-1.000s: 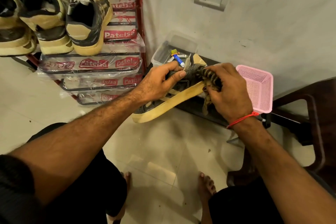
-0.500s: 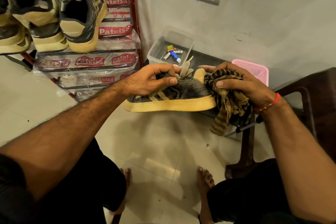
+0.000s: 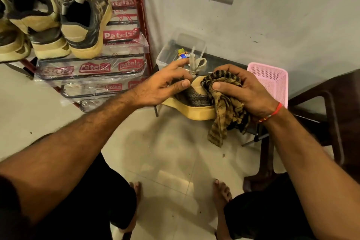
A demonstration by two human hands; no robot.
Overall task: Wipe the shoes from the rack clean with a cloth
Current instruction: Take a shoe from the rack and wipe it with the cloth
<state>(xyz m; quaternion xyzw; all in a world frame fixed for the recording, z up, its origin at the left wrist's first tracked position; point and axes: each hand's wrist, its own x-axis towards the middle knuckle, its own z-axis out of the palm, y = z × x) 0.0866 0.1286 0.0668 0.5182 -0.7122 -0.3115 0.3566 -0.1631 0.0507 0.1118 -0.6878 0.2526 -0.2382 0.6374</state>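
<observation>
Head view. Left hand (image 3: 163, 85) grips the shoe (image 3: 196, 101) from 9 o'clock, fingers curled over its top, thumb on the side. Right hand (image 3: 243, 87) clutches the striped cloth (image 3: 224, 115) and presses it on the shoe's 3 o'clock end; loose cloth hangs toward 6. Shoe sits centre frame, yellow sole down. Rack (image 3: 140, 25) with more shoes (image 3: 83, 23) at 10 o'clock. Pink basket (image 3: 272, 78) at 3; clear box (image 3: 165, 54) at 12.
</observation>
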